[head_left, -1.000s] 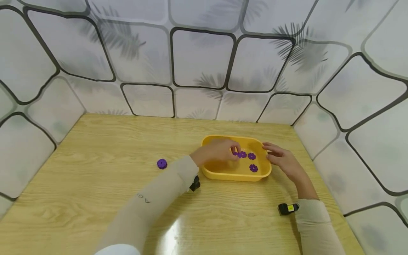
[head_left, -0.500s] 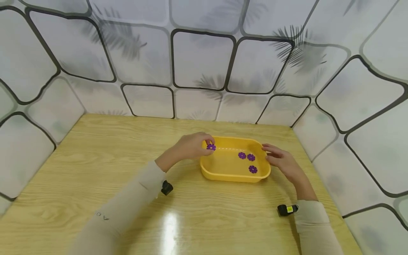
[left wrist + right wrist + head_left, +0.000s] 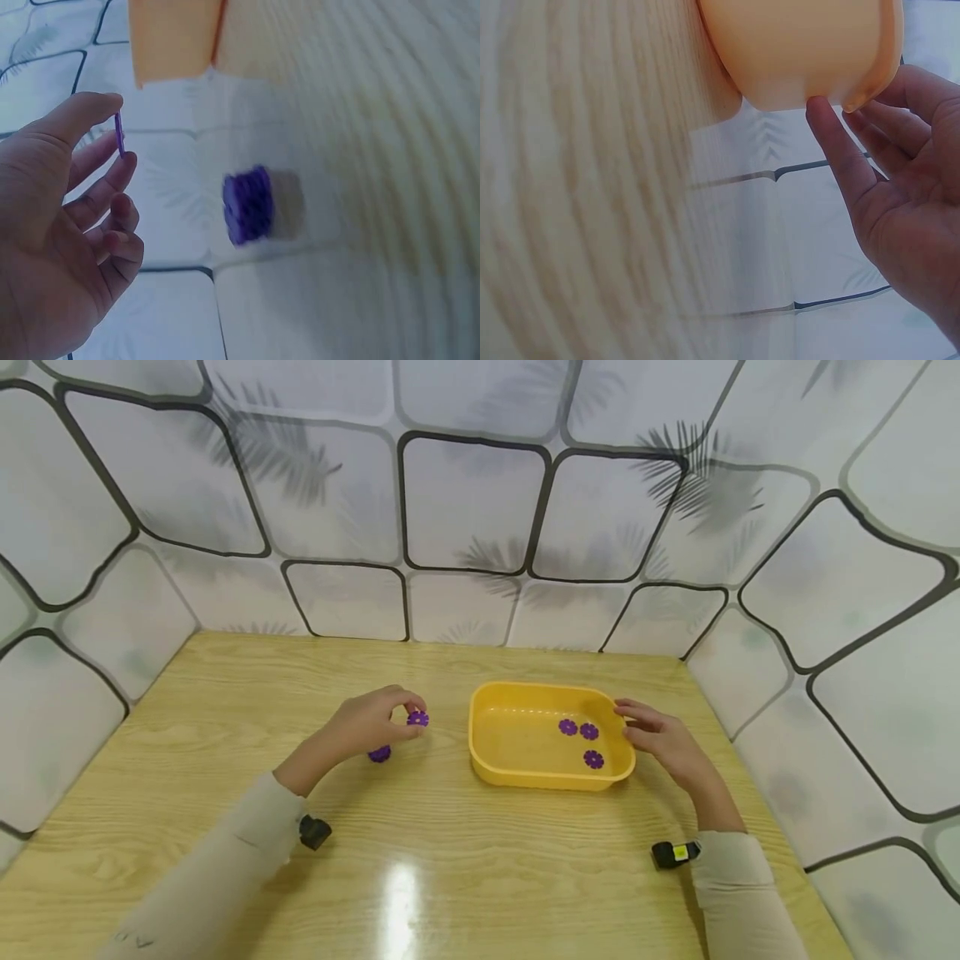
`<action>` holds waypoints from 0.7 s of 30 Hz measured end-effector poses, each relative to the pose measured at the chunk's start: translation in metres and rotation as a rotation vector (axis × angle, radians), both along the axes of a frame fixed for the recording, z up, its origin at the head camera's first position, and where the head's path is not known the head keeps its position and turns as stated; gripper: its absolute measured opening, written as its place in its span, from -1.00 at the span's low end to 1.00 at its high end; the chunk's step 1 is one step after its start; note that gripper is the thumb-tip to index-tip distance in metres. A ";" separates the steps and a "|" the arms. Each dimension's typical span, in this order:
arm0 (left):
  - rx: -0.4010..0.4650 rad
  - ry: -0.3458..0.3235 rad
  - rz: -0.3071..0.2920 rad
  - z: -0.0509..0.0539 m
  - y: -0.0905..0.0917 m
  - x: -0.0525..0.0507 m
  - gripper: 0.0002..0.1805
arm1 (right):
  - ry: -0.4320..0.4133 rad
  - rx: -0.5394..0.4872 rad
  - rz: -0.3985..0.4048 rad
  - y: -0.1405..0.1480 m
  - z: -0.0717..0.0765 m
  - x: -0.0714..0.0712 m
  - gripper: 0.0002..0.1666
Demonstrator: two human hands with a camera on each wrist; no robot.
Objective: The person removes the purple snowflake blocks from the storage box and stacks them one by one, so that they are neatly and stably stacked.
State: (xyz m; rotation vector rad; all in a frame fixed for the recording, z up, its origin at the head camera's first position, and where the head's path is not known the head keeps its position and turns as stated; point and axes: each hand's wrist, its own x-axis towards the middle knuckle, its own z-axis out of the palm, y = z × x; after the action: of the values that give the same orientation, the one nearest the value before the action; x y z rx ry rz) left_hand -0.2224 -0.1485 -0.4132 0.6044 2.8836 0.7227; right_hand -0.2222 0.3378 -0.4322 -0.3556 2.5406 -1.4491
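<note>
My left hand (image 3: 369, 723) pinches a thin purple flower-shaped disc (image 3: 417, 718) between thumb and fingertips, above the table. In the left wrist view that disc (image 3: 120, 135) is seen edge-on. Below the hand, a short stack of purple discs (image 3: 249, 206) stands on the table; in the head view the hand partly covers this stack (image 3: 380, 754). To the right is a yellow plastic basin (image 3: 525, 775). My right hand (image 3: 670, 745) holds its right end, with the thumb (image 3: 825, 124) against the outer wall and fingers at the rim.
Inside the basin, towards its right end, lie 3 loose purple discs (image 3: 589, 732). The wooden table (image 3: 480, 868) meets patterned walls (image 3: 472, 602) at the back and sides. Light glares on the table near the front.
My left hand has picked a purple disc out of the basin and carried it left, over the rim, to beside the stack. The right hand has stayed at the basin's end.
</note>
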 end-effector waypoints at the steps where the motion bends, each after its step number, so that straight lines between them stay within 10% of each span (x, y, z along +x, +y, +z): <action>1: -0.006 -0.007 0.007 -0.001 -0.005 0.002 -0.62 | -0.001 -0.003 0.001 0.000 0.000 0.000 -0.38; 21: -0.079 -0.084 0.019 -0.026 -0.049 0.016 -0.62 | 0.000 0.000 -0.003 0.000 -0.001 0.000 -0.37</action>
State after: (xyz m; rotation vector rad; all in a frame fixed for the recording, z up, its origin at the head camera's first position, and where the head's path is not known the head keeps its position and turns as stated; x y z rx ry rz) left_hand -0.2059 -0.1976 -0.4394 0.5243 2.8288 0.6177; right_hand -0.2221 0.3379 -0.4329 -0.3527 2.5422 -1.4500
